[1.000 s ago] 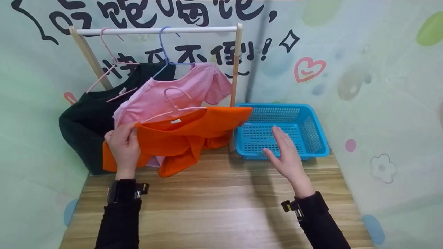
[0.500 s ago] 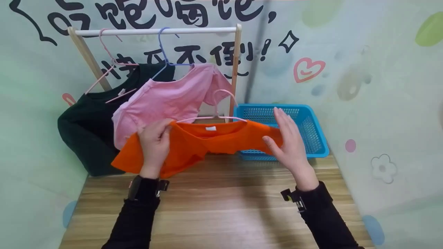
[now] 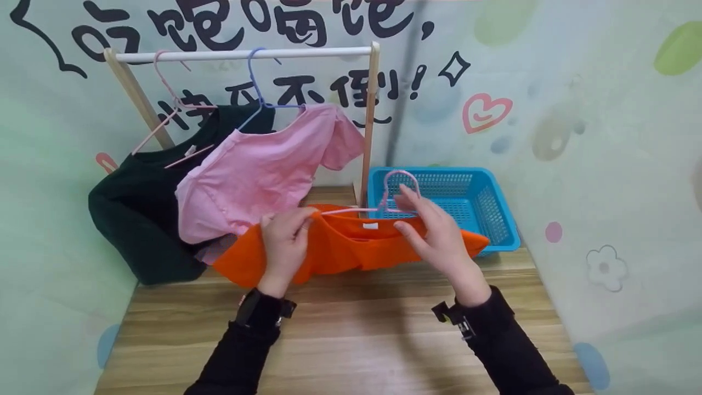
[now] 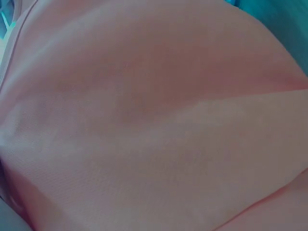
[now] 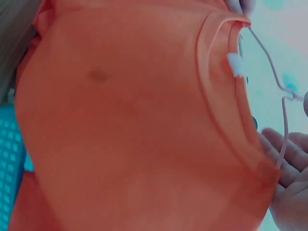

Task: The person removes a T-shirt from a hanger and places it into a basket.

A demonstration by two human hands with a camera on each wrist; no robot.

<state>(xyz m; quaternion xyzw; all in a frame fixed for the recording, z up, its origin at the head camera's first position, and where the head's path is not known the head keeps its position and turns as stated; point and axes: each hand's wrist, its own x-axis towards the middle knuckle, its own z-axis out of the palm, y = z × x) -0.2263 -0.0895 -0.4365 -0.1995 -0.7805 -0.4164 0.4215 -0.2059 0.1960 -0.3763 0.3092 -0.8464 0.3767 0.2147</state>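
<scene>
An orange T-shirt (image 3: 351,255) hangs on a pink hanger (image 3: 354,210), held up over the table in the head view. My left hand (image 3: 283,249) pinches the shirt's left shoulder where the hanger's end lies. At the other shoulder is my right hand (image 3: 440,237), its thumb apart and its fingers loosely straight beside the hanger. In the right wrist view those fingers (image 5: 293,154) lie behind the hanger's arm without curling round it. The shirt's white neck label (image 5: 236,65) shows there. Only cloth (image 4: 144,120) fills the left wrist view, so the left fingers are hidden.
A rack with a white rail (image 3: 312,53) stands at the back left. On it hang a dark green top (image 3: 137,214) on a pink hanger and a pink T-shirt (image 3: 263,170) on a blue hanger (image 3: 253,77). Behind my right hand sits a blue basket (image 3: 504,214) on the wooden table (image 3: 351,340).
My left hand has carried the orange shirt and its hanger rightward, away from the hanging clothes and in front of the basket. My right hand has shifted slightly left, beside the hanger.
</scene>
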